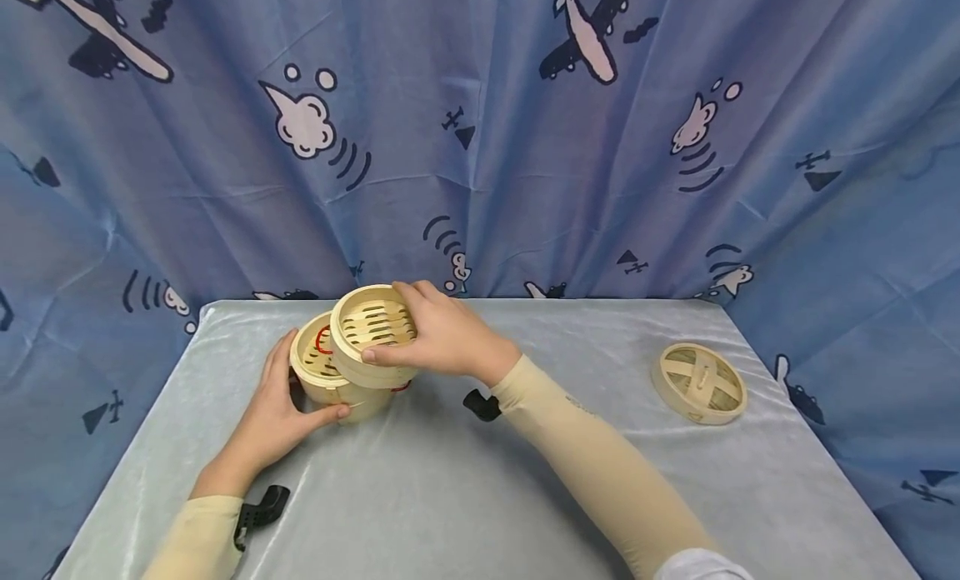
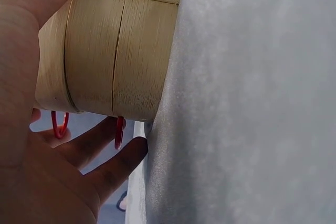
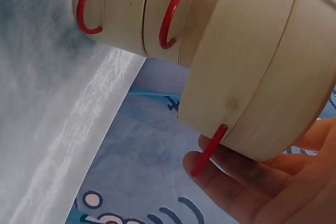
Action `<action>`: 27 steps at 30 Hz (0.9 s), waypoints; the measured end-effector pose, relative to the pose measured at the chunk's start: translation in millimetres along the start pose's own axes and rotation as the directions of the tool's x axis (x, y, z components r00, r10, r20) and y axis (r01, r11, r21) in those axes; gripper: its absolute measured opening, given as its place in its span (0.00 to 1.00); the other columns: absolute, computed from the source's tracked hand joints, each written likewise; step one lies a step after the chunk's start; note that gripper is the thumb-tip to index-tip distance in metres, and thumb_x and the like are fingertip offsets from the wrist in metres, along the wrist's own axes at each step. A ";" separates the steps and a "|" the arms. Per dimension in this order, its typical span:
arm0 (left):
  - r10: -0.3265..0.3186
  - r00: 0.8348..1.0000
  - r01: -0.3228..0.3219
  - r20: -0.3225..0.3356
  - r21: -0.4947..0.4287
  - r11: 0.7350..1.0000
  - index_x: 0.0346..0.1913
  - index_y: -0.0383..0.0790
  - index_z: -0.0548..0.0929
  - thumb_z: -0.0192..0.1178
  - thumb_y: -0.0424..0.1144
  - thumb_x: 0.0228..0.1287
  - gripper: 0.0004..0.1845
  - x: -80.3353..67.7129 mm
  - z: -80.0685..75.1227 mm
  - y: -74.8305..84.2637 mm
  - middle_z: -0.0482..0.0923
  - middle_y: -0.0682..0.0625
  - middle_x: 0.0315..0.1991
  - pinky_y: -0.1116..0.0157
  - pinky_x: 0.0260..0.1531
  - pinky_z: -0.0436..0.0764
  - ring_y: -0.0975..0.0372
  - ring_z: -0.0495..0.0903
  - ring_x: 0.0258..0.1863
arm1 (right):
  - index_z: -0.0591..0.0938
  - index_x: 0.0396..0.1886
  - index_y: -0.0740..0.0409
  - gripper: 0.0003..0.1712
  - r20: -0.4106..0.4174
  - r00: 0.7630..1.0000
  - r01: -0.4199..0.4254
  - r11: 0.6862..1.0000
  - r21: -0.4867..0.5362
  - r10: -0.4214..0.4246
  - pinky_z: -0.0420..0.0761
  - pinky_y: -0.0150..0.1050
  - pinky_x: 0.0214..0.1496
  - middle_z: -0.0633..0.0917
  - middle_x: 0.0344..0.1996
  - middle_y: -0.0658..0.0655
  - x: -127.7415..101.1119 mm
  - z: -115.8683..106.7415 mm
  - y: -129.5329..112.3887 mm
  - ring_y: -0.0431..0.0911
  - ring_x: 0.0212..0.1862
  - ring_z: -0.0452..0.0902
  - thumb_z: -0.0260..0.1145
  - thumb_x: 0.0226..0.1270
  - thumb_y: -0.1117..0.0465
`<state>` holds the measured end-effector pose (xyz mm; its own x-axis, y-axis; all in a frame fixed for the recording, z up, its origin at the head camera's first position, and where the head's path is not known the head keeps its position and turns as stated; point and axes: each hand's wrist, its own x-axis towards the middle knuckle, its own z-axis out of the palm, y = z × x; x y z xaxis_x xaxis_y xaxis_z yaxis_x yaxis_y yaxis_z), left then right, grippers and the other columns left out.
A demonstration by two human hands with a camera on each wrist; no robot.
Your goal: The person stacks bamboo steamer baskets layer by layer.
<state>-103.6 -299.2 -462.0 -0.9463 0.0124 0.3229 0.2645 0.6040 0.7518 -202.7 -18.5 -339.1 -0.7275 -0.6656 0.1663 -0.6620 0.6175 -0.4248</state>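
In the head view my right hand [image 1: 450,334] holds a small round bamboo steamer basket [image 1: 378,374] by its rim, thumb at the near side. Its slatted floor shows, and it sits offset to the right over a lower bamboo steamer stack [image 1: 367,403], covering part of it. Around the left side of that stack curls my left hand [image 1: 273,417], thumb at the front. In the right wrist view a red loop handle [image 3: 209,150] hangs from the held basket, beside fingers. Two more red handles show on the lower stack [image 3: 126,14]. Whether the baskets touch, I cannot tell.
A round bamboo steamer lid [image 1: 701,384] with a crossed strap handle lies on the right part of the table. Pale grey cloth [image 1: 450,488] covers the table. Behind its far edge hangs a blue curtain [image 1: 510,188] with airplane prints.
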 end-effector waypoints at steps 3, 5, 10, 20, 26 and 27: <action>0.011 1.000 -0.011 0.001 0.002 1.000 0.91 0.53 0.46 0.91 0.49 0.48 0.75 1.3 0.8 -0.6 0.52 0.37 0.84 0.38 0.73 0.62 0.43 0.57 0.80 | 0.67 0.85 0.56 0.65 -0.015 1.000 0.011 1.000 -0.006 -0.011 0.83 0.52 0.61 0.78 0.67 0.61 3.6 2.3 -1.8 0.53 0.59 0.80 0.67 0.61 0.17; 0.014 1.000 -0.014 0.001 -0.001 1.000 0.90 0.53 0.47 0.91 0.48 0.48 0.74 1.9 1.0 -0.3 0.53 0.38 0.84 0.39 0.73 0.63 0.44 0.58 0.79 | 0.67 0.85 0.56 0.65 -0.016 1.000 0.013 1.000 -0.011 -0.013 0.83 0.52 0.62 0.78 0.68 0.62 5.8 3.5 -3.7 0.54 0.60 0.80 0.68 0.61 0.17; 0.015 1.000 -0.015 0.005 0.013 1.000 0.90 0.54 0.46 0.91 0.48 0.47 0.75 1.4 -0.3 0.3 0.53 0.40 0.84 0.39 0.73 0.63 0.45 0.58 0.80 | 0.65 0.85 0.60 0.67 0.002 1.000 0.004 0.999 -0.034 -0.004 0.83 0.53 0.64 0.77 0.70 0.63 11.7 5.9 -13.3 0.56 0.64 0.81 0.67 0.62 0.17; 0.032 0.999 -0.032 -0.007 0.014 0.999 0.90 0.55 0.47 0.91 0.49 0.49 0.74 1.4 1.9 0.4 0.53 0.41 0.84 0.65 0.70 0.66 0.47 0.60 0.78 | 0.70 0.80 0.61 0.65 -0.022 1.000 0.001 0.997 -0.082 -0.002 0.86 0.51 0.54 0.81 0.60 0.62 22.7 13.5 -31.8 0.53 0.52 0.83 0.68 0.61 0.17; 0.019 1.000 -0.019 -0.007 0.023 1.000 0.91 0.56 0.44 0.90 0.49 0.50 0.75 0.8 1.5 0.7 0.53 0.39 0.83 0.63 0.69 0.68 0.47 0.62 0.77 | 0.74 0.74 0.61 0.61 -0.041 0.999 -0.012 0.994 -0.110 0.007 0.86 0.49 0.46 0.81 0.52 0.58 27.1 16.6 -40.5 0.50 0.45 0.83 0.66 0.61 0.16; 0.023 1.000 -0.023 -0.011 0.024 0.999 0.91 0.56 0.44 0.90 0.49 0.50 0.75 0.5 1.4 0.5 0.54 0.39 0.83 0.66 0.67 0.68 0.47 0.63 0.75 | 0.75 0.74 0.61 0.62 -0.046 0.999 -0.015 0.993 -0.116 0.010 0.86 0.48 0.45 0.81 0.52 0.59 27.7 17.2 -42.1 0.51 0.45 0.84 0.66 0.60 0.15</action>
<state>-104.2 -297.8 -462.3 -0.9379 0.0179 0.3463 0.2815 0.6224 0.7303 -191.9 -70.2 -331.9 -0.7414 -0.6397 0.2029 -0.6675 0.6719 -0.3208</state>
